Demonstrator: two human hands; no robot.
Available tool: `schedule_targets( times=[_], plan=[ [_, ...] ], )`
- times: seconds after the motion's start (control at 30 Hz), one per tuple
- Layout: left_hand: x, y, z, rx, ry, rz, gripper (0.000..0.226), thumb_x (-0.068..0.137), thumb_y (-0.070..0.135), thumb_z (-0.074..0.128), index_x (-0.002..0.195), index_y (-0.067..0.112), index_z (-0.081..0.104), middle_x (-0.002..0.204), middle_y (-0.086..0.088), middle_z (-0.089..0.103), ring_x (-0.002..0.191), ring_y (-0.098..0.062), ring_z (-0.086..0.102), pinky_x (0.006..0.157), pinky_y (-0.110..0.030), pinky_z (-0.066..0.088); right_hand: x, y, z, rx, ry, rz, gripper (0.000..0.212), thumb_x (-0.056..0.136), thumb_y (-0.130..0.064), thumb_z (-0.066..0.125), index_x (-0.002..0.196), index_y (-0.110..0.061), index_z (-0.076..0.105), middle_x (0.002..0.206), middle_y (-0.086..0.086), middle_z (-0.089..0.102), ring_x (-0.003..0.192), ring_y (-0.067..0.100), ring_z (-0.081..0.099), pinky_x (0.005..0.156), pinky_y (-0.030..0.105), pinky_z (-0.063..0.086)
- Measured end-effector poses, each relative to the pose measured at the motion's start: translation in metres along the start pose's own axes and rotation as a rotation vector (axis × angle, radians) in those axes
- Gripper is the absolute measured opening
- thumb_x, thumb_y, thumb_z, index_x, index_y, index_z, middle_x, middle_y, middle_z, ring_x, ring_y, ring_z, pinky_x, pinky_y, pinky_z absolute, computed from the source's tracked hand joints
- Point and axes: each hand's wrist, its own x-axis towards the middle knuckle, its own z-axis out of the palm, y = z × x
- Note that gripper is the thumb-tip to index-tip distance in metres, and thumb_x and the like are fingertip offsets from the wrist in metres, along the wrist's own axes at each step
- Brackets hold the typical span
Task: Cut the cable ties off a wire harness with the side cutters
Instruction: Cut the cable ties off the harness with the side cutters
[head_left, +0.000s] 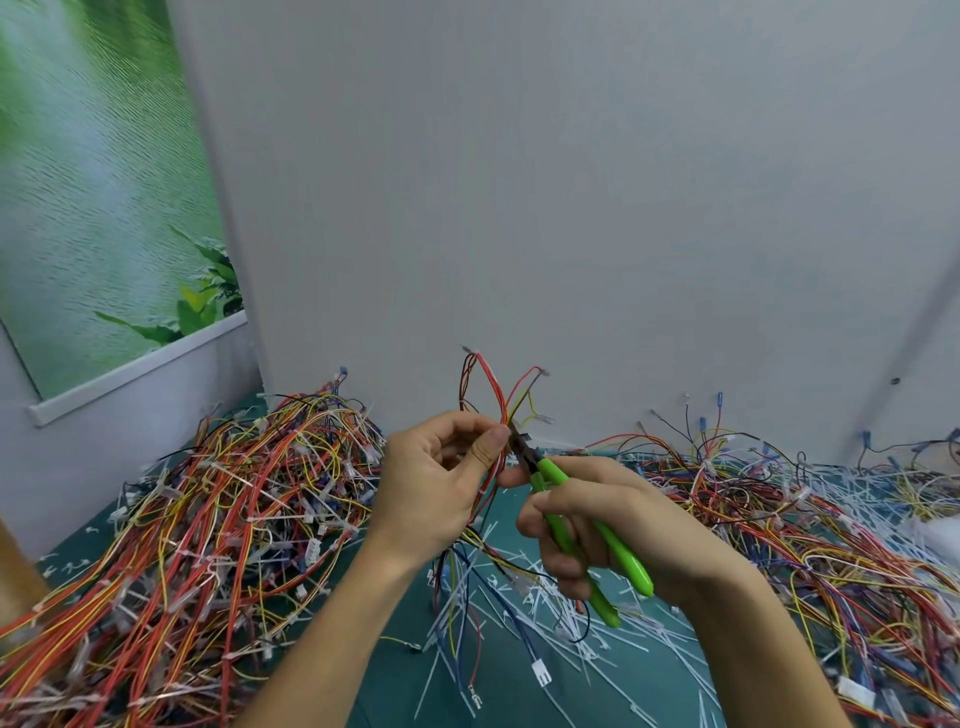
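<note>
My left hand (441, 478) pinches a wire harness (501, 397) of red, yellow and dark wires and holds it upright above the table. Its loose ends fan out above my fingers and hang down below my wrist. My right hand (597, 519) grips side cutters (576, 525) with bright green handles. The dark jaws touch the harness right beside my left thumb, where a small white cable tie (525, 438) sticks out. Whether the jaws have closed on the tie is too small to tell.
A big heap of tied harnesses (218, 509) fills the left of the green table. Another heap (810, 525) lies on the right. Cut white ties (545, 623) litter the green mat (395, 675) between them. A white wall (571, 208) stands close behind.
</note>
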Motion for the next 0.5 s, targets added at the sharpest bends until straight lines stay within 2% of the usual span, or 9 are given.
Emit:
schedule_targets(
  times=[0.1, 0.23, 0.4, 0.5],
  plan=[
    [-0.001, -0.003, 0.002, 0.048, -0.017, 0.014, 0.006, 0.086, 0.040, 0.073, 0.091, 0.039, 0.074, 0.082, 0.009, 0.077, 0.073, -0.013, 0.073, 0.066, -0.024, 0.059, 0.000, -0.002, 0.000, 0.026, -0.004, 0.020, 0.044, 0.085, -0.021, 0.065, 0.125, -0.004, 0.061, 0.081, 0.014, 0.056, 0.055, 0.025, 0.052, 0.050, 0.034, 0.050],
    [-0.002, -0.006, 0.001, 0.098, -0.031, 0.044, 0.009, 0.088, 0.040, 0.073, 0.095, 0.035, 0.074, 0.084, 0.009, 0.076, 0.076, -0.018, 0.072, 0.067, -0.034, 0.060, 0.001, -0.002, 0.000, 0.029, -0.005, 0.029, 0.045, 0.086, -0.023, 0.063, 0.126, -0.002, 0.057, 0.079, 0.012, 0.056, 0.055, 0.025, 0.052, 0.051, 0.035, 0.051],
    [-0.001, -0.005, 0.001, 0.045, -0.013, 0.015, 0.002, 0.088, 0.032, 0.073, 0.089, 0.030, 0.074, 0.081, 0.009, 0.075, 0.073, -0.008, 0.071, 0.066, -0.021, 0.057, 0.003, 0.002, 0.006, -0.002, 0.068, -0.007, 0.044, 0.083, -0.019, 0.062, 0.124, -0.003, 0.060, 0.077, 0.010, 0.052, 0.050, 0.019, 0.044, 0.045, 0.027, 0.039],
    [0.001, -0.002, 0.006, -0.054, 0.019, -0.049, 0.010, 0.084, 0.032, 0.071, 0.089, 0.024, 0.072, 0.078, 0.009, 0.075, 0.070, -0.002, 0.068, 0.065, -0.014, 0.053, 0.006, 0.002, 0.012, 0.011, 0.088, -0.032, 0.045, 0.083, -0.018, 0.061, 0.124, -0.001, 0.058, 0.074, 0.008, 0.052, 0.049, 0.017, 0.042, 0.044, 0.024, 0.037]
  ],
)
